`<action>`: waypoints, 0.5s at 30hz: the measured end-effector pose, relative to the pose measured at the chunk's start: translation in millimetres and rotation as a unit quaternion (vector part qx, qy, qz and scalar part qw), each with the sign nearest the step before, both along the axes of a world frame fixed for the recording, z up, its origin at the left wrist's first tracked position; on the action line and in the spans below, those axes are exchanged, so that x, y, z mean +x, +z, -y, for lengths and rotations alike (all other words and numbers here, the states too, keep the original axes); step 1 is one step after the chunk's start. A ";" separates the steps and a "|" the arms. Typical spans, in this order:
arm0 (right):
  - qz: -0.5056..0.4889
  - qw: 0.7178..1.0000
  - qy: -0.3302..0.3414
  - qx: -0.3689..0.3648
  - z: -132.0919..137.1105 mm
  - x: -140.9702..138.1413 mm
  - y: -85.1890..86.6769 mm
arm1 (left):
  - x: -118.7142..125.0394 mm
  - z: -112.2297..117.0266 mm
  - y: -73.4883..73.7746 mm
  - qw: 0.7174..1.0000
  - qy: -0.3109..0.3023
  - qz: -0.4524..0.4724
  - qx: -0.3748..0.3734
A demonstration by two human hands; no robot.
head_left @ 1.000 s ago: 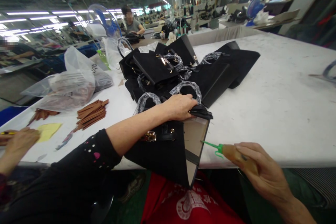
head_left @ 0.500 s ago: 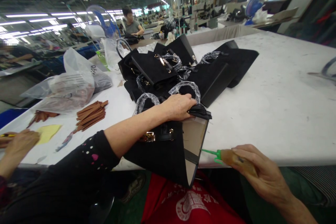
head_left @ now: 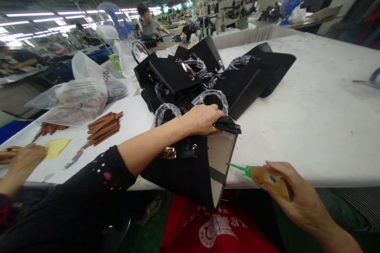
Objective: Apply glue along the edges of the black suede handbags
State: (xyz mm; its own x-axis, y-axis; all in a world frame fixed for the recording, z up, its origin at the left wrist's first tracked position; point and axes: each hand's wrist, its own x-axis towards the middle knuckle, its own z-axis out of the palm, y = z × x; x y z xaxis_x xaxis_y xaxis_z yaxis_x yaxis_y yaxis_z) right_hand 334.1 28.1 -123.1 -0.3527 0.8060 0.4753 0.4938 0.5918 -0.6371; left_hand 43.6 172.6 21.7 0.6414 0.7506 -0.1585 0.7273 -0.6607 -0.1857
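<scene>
While the left hand (head_left: pixel 203 119) presses down with curled fingers on the top edge of a black handbag (head_left: pixel 184 170), the bag hangs partly over the near edge of the white table (head_left: pixel 311 118), its pale open side panel turned toward the right. That hand grips the folded black flap at the bag's top — palm down, fingers wrapped over the edge — so the bag's body lies just below and nearer than the grip, with a gold clasp (head_left: pixel 168 153) under the forearm.

The right hand (head_left: pixel 292 197) is clenched around a small amber glue bottle (head_left: pixel 267 176) with a green nozzle (head_left: pixel 239 167). The nozzle tip points left and sits just beside the bag's pale side panel; whether it touches cannot be told. The bottle is lower and to the right of the left hand's grip, off the table edge.

Beyond the left hand lies a pile of black handbags (head_left: pixel 208 75), their handles wrapped in clear plastic. Farther left of the grip are a stack of brown leather strips (head_left: pixel 103 125), a yellow sheet (head_left: pixel 56 147) and plastic bags (head_left: pixel 80 95). At the far left edge, another person's hand (head_left: pixel 25 158) rests on the table.
</scene>
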 end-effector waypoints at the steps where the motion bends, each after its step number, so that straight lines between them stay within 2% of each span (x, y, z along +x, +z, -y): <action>1: 0.022 1.000 -0.006 0.006 0.5 0.0 1.0 | -0.4 -0.1 -0.8 1.000 -0.002 0.000 0.001; 6: 0.115 0.992 0.016 0.044 0.9 -4.0 21.7 | -0.7 -0.3 -3.6 1.000 -0.009 0.006 0.009; 10: 0.189 0.980 0.025 0.052 -0.1 -6.7 41.1 | 0.7 2.1 -0.4 1.000 -0.003 0.006 0.005; 15: 0.214 0.972 0.050 0.086 -3.0 -8.1 54.2 | 0.0 6.0 3.5 1.000 -0.001 0.016 0.006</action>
